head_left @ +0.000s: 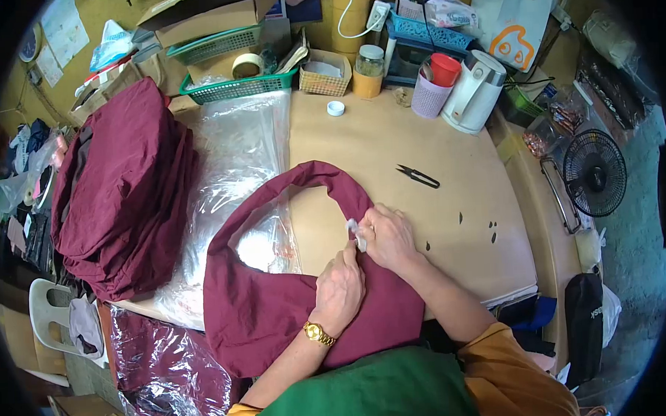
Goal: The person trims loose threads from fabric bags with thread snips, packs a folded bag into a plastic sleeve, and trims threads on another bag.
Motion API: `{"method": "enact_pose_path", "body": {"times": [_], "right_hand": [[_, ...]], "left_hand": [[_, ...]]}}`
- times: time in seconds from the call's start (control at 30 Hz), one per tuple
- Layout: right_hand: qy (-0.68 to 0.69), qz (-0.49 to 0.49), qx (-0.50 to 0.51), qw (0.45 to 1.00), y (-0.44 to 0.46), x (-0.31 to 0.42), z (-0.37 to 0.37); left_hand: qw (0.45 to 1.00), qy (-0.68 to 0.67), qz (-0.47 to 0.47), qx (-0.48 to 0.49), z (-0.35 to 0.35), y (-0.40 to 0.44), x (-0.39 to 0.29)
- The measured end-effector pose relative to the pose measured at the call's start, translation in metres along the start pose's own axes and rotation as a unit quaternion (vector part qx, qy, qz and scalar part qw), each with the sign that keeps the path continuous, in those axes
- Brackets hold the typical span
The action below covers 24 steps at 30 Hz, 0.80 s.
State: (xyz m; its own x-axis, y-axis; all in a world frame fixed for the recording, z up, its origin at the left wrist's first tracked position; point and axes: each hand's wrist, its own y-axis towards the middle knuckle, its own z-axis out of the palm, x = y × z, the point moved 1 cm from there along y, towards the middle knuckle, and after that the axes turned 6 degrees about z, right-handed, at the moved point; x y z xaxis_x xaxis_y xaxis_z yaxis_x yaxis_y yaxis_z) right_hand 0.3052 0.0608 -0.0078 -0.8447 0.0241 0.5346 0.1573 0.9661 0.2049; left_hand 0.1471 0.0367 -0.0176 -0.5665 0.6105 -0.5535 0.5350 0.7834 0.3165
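Note:
A maroon cloth bag (271, 315) with a wide looped strap lies on the brown table before me. My left hand (339, 288), with a gold watch at the wrist, is closed on the bag's fabric near the foot of the strap. Just above it, my right hand (388, 237) pinches a small white wad (358, 235), which looks like cloth or tissue, against the strap's edge. Both hands' fingertips are partly hidden. Black thread snips (419, 177) lie on the table beyond my right hand.
Folded maroon bags (121, 195) are piled at left beside clear plastic sheets (241, 149). Small dark bits (493, 237) dot the table at right. Along the back stand a green basket (238, 88), a jar (369, 71), a lilac cup (427, 98) and a white kettle (475, 92). A black fan (594, 173) is at right.

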Motion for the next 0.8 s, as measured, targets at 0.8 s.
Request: {"method": "enact_pose_path", "body": {"times": [0.8], "right_hand": [[-0.059, -0.052, -0.247, 0.966, 0.029, -0.081, -0.033]], "left_hand": [[0.999, -0.041, 0.011, 0.015, -0.015, 0.010, -0.004]]}}
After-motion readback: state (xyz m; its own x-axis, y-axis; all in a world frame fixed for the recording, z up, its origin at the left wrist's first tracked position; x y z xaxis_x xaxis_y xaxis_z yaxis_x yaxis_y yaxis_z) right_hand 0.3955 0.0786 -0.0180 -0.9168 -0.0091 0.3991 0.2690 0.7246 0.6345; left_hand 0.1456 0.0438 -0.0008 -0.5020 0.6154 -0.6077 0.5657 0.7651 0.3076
